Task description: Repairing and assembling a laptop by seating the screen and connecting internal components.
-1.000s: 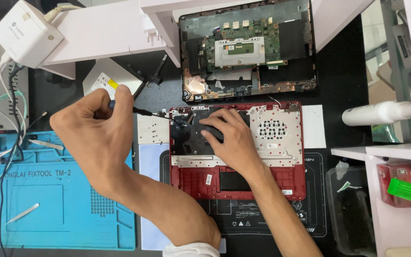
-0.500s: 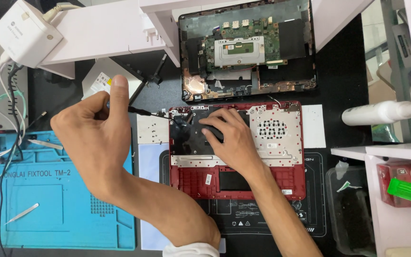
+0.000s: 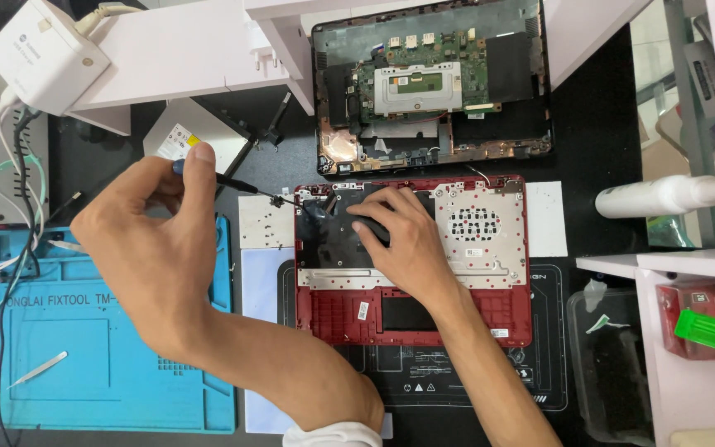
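Observation:
A red laptop case (image 3: 490, 310) lies open side up on a black mat, with a grey metal plate (image 3: 477, 236) and a dark area on its left half. My right hand (image 3: 403, 240) rests flat on that dark area, fingers pressing down. My left hand (image 3: 155, 248) grips a slim screwdriver (image 3: 237, 184) with a blue handle. Its black shaft slants right and its tip sits at the case's upper left corner, beside a small black part (image 3: 277, 199). My left thumb lies along the handle.
A second opened laptop base (image 3: 432, 83) with its circuit board stands behind the red case. A blue work mat (image 3: 59, 364) with tweezers (image 3: 36, 369) lies left. White cables (image 3: 2, 157), a white box (image 3: 43, 54), a white bottle (image 3: 664, 194) and shelves (image 3: 688, 265) ring the area.
My left thumb and fingers have shifted around the screwdriver handle, the thumb now stretched up along it. My right hand has stayed on the red case.

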